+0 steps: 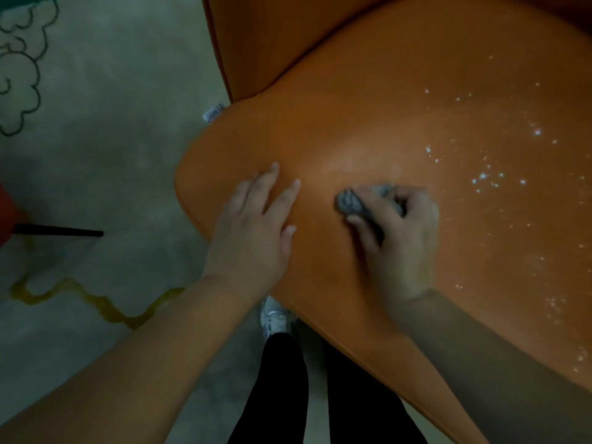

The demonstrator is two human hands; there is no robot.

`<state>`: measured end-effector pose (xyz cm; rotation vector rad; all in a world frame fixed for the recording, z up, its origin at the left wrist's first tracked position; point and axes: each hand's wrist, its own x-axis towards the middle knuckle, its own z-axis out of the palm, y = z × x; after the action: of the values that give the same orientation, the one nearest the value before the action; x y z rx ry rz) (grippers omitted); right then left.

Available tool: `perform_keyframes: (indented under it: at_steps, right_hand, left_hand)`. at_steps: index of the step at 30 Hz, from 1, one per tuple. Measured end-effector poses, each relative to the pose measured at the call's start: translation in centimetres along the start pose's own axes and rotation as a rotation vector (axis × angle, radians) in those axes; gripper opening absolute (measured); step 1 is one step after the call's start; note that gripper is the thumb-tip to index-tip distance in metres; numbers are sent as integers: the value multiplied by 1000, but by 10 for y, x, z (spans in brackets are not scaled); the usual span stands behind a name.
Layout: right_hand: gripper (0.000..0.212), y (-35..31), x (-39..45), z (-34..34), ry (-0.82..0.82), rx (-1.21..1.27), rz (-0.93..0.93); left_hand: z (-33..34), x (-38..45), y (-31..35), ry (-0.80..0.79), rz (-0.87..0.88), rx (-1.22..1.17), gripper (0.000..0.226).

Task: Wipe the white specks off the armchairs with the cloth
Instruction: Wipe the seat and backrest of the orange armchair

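Orange armchair (368, 107) fills the right and centre of view, seen from above; seat cushion bulges toward the camera, backrest rises at top.

Left hand (256, 225) rests flat on the seat near its left edge, palm down, fingers straight and slightly spread, thumb out to the right. Holds nothing.

Right hand (397, 238) is on the seat just right of the left hand, the two apart. Fingers curl down over a bunched grey cloth (350, 200), which pokes out at the fingertips and by the thumb. Cloth touches the cushion.

White specks (483, 179) scatter over the right part of the seat, thickest just beyond and right of the right hand, thinner toward the upper right and down the right edge. Patch of seat around the left hand shows none.

Below the seat edge: black trouser legs (278, 389) and a white shoe (275, 318) on a pale rug (105, 129) with dark outlined curls upper left and a yellow wavy line lower left. A black rod (61, 230) lies at the left edge beside something red. Small white tag (213, 113) sticks out by the seat's upper left corner.
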<state>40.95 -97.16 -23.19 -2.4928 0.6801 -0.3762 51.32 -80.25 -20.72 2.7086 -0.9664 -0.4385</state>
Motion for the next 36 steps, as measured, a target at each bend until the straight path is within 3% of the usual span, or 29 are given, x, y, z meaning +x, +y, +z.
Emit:
perform_keyframes:
  at_steps: [4,7,11,14,18,21,24,29,33,36]
  right_hand:
    - [31,13,-6,-5,-33,-38,-135]
    - [30,28,26,-7,43,-48,-35]
    - [32,32,8,-16,131,-47,94]
    - [34,30,-13,-20,37,-35,11]
    - [29,48,36,-24,-1,-34,-91]
    - [28,64,67,-28,100,-37,-7]
    - [33,64,38,-33,131,-44,110]
    - [31,62,27,-33,33,-32,26]
    - [29,76,81,-32,87,-63,36]
    - [32,81,72,-36,137,-52,131]
  left_hand:
    - [6,11,25,-37,50,-2,58]
    - [9,21,38,-29,94,9,58]
    - [8,37,49,-11,119,27,58]
    - [7,46,56,-31,122,50,58]
    - [7,60,63,-42,125,71,57]
    - [7,71,66,-28,136,70,57]
    - [6,78,72,-34,121,68,57]
    - [5,89,78,-37,103,47,56]
    - [6,100,83,-27,103,50,56]
    - [4,111,88,-28,78,22,55]
